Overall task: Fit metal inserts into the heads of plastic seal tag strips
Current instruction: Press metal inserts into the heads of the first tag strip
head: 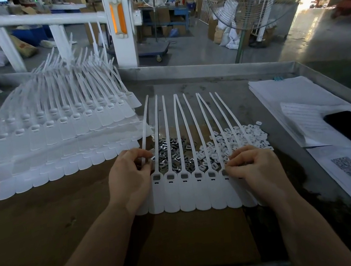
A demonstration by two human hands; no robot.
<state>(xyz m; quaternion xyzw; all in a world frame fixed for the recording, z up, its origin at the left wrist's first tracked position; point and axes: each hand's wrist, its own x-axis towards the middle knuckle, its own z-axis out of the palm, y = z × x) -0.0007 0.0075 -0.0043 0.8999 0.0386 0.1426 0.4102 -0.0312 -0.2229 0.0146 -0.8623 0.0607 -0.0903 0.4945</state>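
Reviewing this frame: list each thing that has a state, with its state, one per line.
Strip row: flat on the bench, six visible heads filled with inserts.
Metal inserts: loose heap behind the row.
White caps: loose heap beside the inserts.
Stacked strips: piled at left, head sockets look empty.
Left hand: fingers pinched at the row's left end.
Right hand: fingers pressing a head at right.

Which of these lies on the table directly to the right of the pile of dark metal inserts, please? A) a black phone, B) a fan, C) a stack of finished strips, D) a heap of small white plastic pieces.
D: the heap of small white plastic pieces sits right beside the metal inserts, behind the strip row both hands work on.
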